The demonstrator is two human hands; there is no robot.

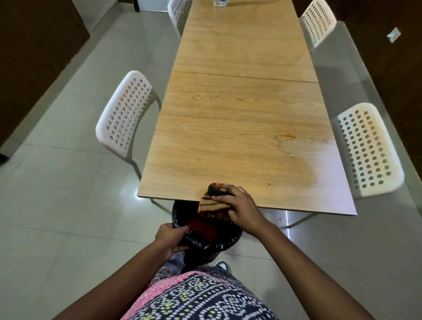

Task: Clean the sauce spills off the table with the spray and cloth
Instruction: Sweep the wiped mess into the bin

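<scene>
one striped cloth (213,203) hangs over the table's (239,118) near edge, the right hand's (239,203) grip closed round it. one orange sauce smear (287,137) lies further up the table, four white chairs (124,114) round it. the left hand (171,238) pinches the rim of one black-lined bin (219,243) just below that edge.

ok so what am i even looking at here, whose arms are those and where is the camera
There is no machine: the camera is worn on a person's head and looks down at their own two arms. The right hand grips a striped cloth at the near edge of a long wooden table. The left hand holds the rim of a black-lined bin just under that edge. An orange sauce smear remains on the table. White chairs stand alongside, and a bottle sits at the far end.
</scene>
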